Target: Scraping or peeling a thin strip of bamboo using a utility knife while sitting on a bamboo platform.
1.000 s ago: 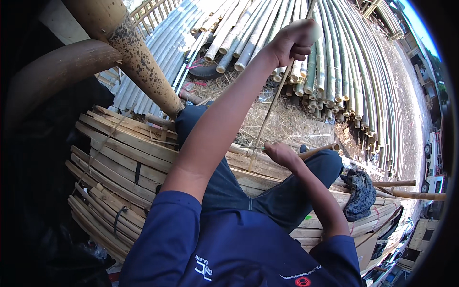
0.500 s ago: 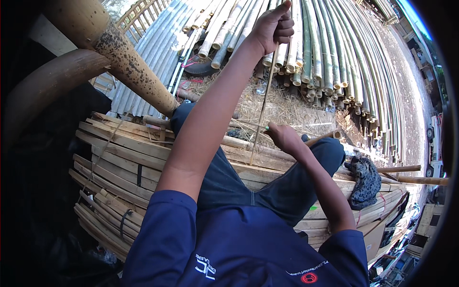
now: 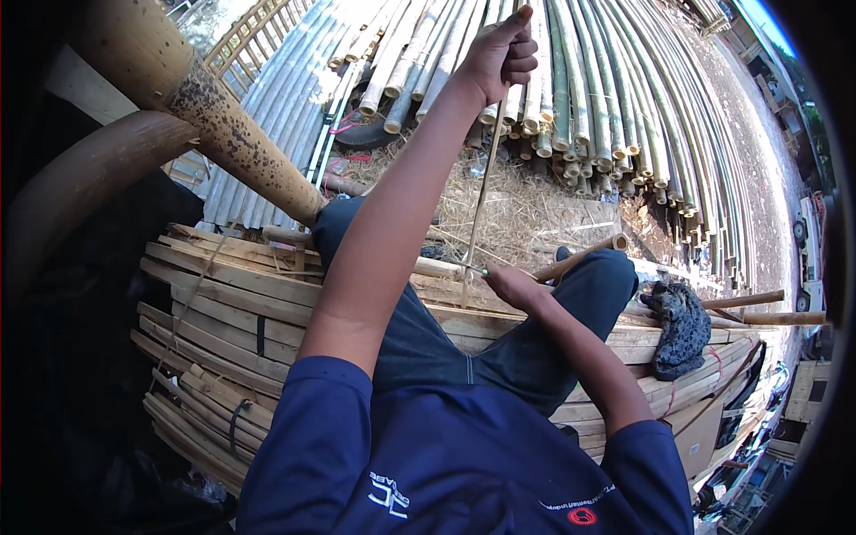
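Note:
My left hand (image 3: 505, 61) is raised far out at the top, fingers curled round the upper end of a thin bamboo strip (image 3: 483, 192) with the thumb pointing up. The strip runs down nearly upright between my knees, its lower end near the stacked wood. Lower down, my right hand (image 3: 514, 290) is closed round a slim tool that looks like a knife (image 3: 471, 267). Its narrow blade points left and crosses the strip. A small pale-green bit shows at the fingers; the handle is mostly hidden in the hand.
Bundled wooden slats (image 3: 236, 308) lie under and beside my legs. Long bamboo poles (image 3: 588, 98) are piled ahead, beyond straw-littered ground (image 3: 508, 214). A thick bamboo post (image 3: 241, 134) leans at the left, near corrugated sheets (image 3: 267, 116). A dark patterned cloth (image 3: 679, 330) hangs by my right knee.
My right hand has moved down along the strip and slightly left, toward my lap, with the knife. The left hand keeps its hold on the upper end, almost unmoved.

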Tool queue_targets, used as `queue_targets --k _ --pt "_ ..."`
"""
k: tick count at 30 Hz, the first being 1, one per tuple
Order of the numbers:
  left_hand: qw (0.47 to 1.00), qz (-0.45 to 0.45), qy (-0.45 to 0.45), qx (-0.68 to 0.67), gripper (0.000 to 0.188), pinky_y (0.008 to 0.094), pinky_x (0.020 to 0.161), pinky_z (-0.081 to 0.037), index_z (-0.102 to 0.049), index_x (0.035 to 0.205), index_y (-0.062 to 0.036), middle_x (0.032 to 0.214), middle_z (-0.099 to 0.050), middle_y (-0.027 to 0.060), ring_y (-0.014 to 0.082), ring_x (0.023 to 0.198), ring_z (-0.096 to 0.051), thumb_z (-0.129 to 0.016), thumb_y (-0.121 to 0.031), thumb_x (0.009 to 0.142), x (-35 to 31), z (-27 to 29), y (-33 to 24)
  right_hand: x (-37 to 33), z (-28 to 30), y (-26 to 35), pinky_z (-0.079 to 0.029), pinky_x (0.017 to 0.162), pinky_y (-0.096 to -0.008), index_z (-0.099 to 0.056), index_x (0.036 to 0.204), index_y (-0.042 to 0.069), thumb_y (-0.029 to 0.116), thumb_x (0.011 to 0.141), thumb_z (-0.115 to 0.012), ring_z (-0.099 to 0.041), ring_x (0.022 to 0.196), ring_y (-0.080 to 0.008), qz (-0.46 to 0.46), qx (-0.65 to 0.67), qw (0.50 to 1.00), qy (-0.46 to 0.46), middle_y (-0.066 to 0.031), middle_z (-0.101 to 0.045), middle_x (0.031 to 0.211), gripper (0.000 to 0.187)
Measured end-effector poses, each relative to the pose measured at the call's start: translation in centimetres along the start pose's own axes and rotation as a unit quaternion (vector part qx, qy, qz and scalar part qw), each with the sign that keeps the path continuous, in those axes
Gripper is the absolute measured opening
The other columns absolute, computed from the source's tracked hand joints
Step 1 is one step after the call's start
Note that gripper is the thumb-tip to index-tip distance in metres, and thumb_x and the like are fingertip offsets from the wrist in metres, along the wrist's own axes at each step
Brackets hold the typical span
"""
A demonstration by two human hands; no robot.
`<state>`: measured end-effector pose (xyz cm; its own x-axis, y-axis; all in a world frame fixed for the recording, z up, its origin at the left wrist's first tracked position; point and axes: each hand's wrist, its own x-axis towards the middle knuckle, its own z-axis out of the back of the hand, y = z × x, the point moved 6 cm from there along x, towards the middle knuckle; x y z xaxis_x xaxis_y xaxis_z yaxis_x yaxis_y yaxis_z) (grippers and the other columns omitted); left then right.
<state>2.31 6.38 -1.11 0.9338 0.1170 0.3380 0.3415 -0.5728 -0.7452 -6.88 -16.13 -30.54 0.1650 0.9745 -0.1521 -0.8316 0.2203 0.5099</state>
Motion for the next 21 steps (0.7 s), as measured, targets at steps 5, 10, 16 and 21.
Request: queue_targets --k 5,10,16,21 --pt "0.999 0.012 -0.036 0.004 0.050 0.0195 0.038 -0.014 -0.031 0.060 -0.0215 0.052 -0.021 -0.0091 0.0030 0.042 -0.019 -0.068 -0.050 0.080 -0.8 0.5 0.3 2.8 5.4 3.7 -0.045 0.049 -0.0473 -0.049 0.091 0.005 0.021 0.090 -0.048 -0.059 0.058 -0.0385 0.040 -0.126 0.991 0.033 -0.0178 -0.056 0.059 0.016" --pt "1.000 0.011 -0.006 -0.009 0.050 0.0197 0.038 -0.013 -0.030 0.060 -0.0217 0.052 -0.020 -0.0093 0.0031 0.043 -0.018 -0.067 -0.050 0.080 -0.7 -0.4 0.0 -1.3 -2.6 -0.3 -0.048 0.066 -0.0517 -0.052 0.092 0.000 0.018 0.090 -0.043 -0.061 0.074 -0.0440 -0.074 -0.049 0.984 0.156 -0.0256 -0.061 0.077 0.021" --pt "0.998 0.013 -0.053 0.012 0.051 0.0196 0.038 -0.014 -0.030 0.060 -0.0220 0.052 -0.021 -0.0097 0.0024 0.042 -0.019 -0.067 -0.050 0.081 -1.2 0.2 -0.1 0.3 0.0 1.2 -0.047 0.052 -0.0490 -0.052 0.086 0.005 0.022 0.089 -0.050 -0.060 0.060 -0.0394 0.024 -0.119 0.989 0.088 -0.0189 -0.059 0.063 0.017" --pt "0.997 -0.003 -0.077 0.027 0.050 0.0195 0.038 -0.014 -0.031 0.061 -0.0221 0.052 -0.021 -0.0099 0.0024 0.042 -0.018 -0.067 -0.050 0.080 -1.4 1.4 -0.5 2.8 6.2 4.3 -0.044 0.051 -0.0515 -0.044 0.090 0.005 0.026 0.090 -0.050 -0.058 0.059 -0.0410 0.000 -0.048 0.997 -0.062 -0.0203 -0.057 0.061 0.022"
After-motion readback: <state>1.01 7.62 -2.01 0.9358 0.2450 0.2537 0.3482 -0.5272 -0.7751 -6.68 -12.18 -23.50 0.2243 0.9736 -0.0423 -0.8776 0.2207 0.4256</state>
